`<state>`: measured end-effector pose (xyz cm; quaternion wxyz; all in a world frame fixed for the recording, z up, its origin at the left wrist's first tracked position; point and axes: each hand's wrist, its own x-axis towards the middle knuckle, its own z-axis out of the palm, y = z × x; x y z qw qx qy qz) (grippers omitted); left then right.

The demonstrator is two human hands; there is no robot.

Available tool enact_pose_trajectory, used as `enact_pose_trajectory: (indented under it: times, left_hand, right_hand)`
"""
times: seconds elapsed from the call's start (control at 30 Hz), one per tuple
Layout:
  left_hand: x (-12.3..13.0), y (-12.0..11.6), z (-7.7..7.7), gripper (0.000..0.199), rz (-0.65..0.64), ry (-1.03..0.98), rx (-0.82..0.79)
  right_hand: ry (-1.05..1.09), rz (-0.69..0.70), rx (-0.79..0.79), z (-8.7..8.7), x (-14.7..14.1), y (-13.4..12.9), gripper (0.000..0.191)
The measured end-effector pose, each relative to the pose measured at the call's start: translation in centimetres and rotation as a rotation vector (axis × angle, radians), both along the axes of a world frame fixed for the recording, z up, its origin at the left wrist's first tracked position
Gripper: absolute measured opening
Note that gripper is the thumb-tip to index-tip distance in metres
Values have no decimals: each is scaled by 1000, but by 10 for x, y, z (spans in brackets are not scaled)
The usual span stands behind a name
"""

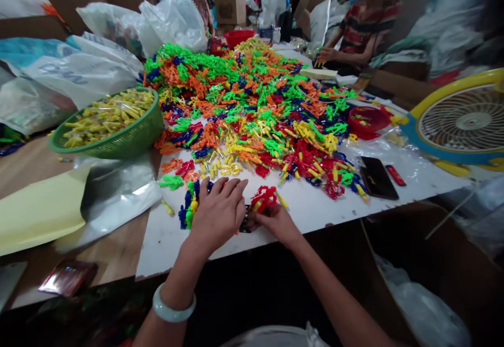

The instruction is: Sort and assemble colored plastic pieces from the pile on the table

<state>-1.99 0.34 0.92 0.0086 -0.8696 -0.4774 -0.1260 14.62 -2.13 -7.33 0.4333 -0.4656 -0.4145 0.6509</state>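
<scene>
Red plastic pieces (pixel 263 198) lie in a small cluster on the white worktop (pixel 315 208), just ahead of the right hand (pixel 275 221), whose grip is pinched on them. Left hand (pixel 218 210) rests palm down beside it, fingers spread, holding nothing, touching blue pieces (pixel 185 213). Beyond: large multicoloured pile (pixel 255 100), green basket (pixel 147 129) left, black phone (pixel 378 178) right.

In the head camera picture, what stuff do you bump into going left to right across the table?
Yellow sheet → green basket → left hand → right hand → black phone → yellow-rimmed fan.
</scene>
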Motion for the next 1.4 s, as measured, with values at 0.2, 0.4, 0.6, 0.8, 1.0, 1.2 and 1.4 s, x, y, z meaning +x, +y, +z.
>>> enact_pose_trajectory:
  times: [0.2,0.4,0.6,0.8,1.0,1.2,1.4]
  left_hand:
    - [0,-2,0,44,6,-1,1]
    - [-1,-1,0,45,5,-2,-7]
    - [3,-4,3,64,-8,-25,-10]
    - [4,-2,0,50,15,-15,25]
    - [0,0,-3,44,-8,-6,53]
    - [0,-2,-4,44,0,-19,68]
    - [0,-2,-4,44,14,-34,45]
  right_hand:
    - [-53,-17,77,-23,-16,-23,33]
    - [-330,4,224,-22,-21,-23,21]
    - [-899,-71,386,-31,-53,-33,29]
    - [-645,9,384,-13,-16,-10,16]
    - [-1284,-488,124,18,67,63,32]
    - [-1479,-355,-14,13,78,94,60]
    - [-1269,-464,6,12,108,68,10]
